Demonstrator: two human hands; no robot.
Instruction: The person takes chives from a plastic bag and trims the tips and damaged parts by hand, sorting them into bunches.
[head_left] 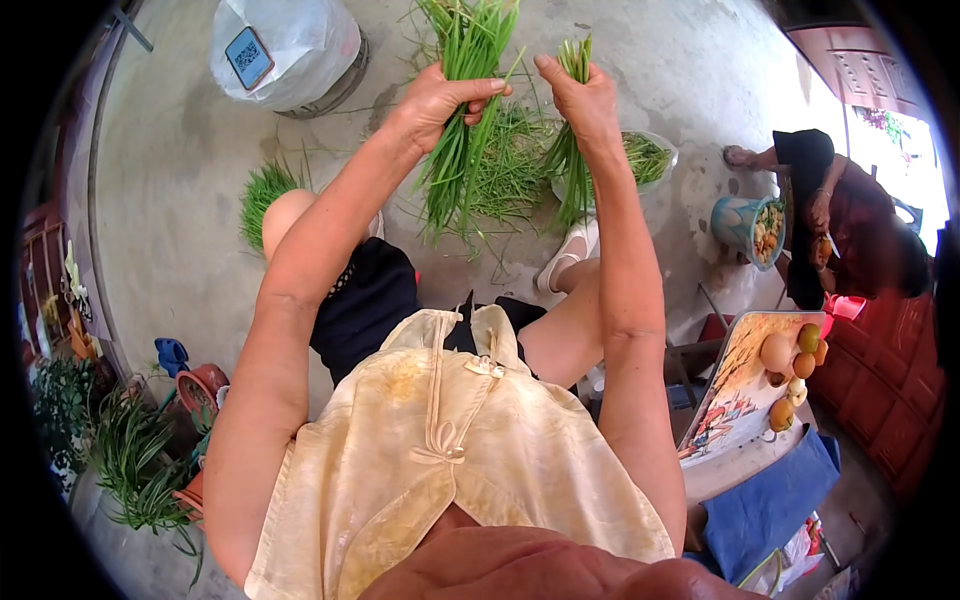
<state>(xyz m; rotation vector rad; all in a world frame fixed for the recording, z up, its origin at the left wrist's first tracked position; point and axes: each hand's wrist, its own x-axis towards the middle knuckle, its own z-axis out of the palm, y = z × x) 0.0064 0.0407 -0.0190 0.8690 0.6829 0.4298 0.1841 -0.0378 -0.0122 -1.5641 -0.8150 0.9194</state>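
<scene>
My left hand (432, 104) is closed around a thick bunch of long green chives (462, 165), which stick out above and below the fist. To its right, my right hand (588, 100) grips a smaller bunch of chives (568, 175), thumb pressed near the top. The two bunches are held apart in the air. Below them, a loose heap of cut green blades (510, 165) lies on the concrete floor. A clear plastic bag or bowl with more greens (648, 157) sits behind my right wrist. Another tuft of chives (265, 200) is beside my left knee.
A plastic-covered bucket (300, 50) carries a phone (249, 58). At right, a person (850, 215) holds a knife and a piece of food over a blue bucket (735, 228). A small table (720, 410) bears several round fruits. Potted plants (135, 460) stand at left.
</scene>
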